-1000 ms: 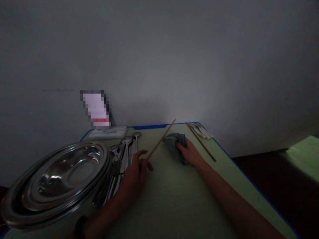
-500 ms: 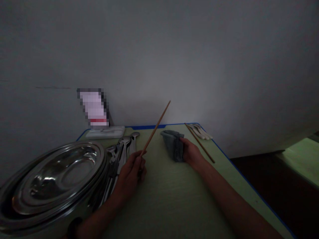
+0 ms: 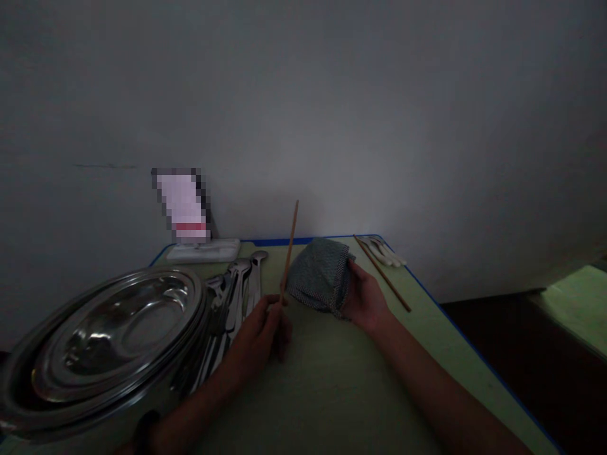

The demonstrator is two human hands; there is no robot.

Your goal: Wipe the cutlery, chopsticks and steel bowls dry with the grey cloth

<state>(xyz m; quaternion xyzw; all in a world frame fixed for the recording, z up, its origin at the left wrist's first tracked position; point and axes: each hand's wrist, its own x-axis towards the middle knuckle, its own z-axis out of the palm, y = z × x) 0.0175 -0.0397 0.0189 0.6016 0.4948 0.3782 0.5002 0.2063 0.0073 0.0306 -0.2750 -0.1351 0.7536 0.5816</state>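
My left hand (image 3: 263, 328) is closed on the lower end of a wooden chopstick (image 3: 291, 246), which points up and leans slightly right. In my right hand (image 3: 367, 297) is a grey-blue cloth (image 3: 317, 272), gripped at its right edge and spread out towards the chopstick. The cloth's left edge comes close to the chopstick; whether they touch I cannot tell. A second chopstick (image 3: 384, 275) lies on the table to the right of my right hand. Beyond it are several spoons with white handles (image 3: 386, 254).
Stacked steel basins (image 3: 190, 278) fill the left side of the table (image 3: 322, 392). Beside them lie several metal spoons and other cutlery (image 3: 237, 291). A blurred-out phone (image 3: 183, 205) stands on a white holder (image 3: 203, 251) against the wall (image 3: 355, 126).
The chopstick in my left hand has swung more upright, its tip moving left. The cloth has opened out and moved left towards it. My left hand has shifted slightly right.
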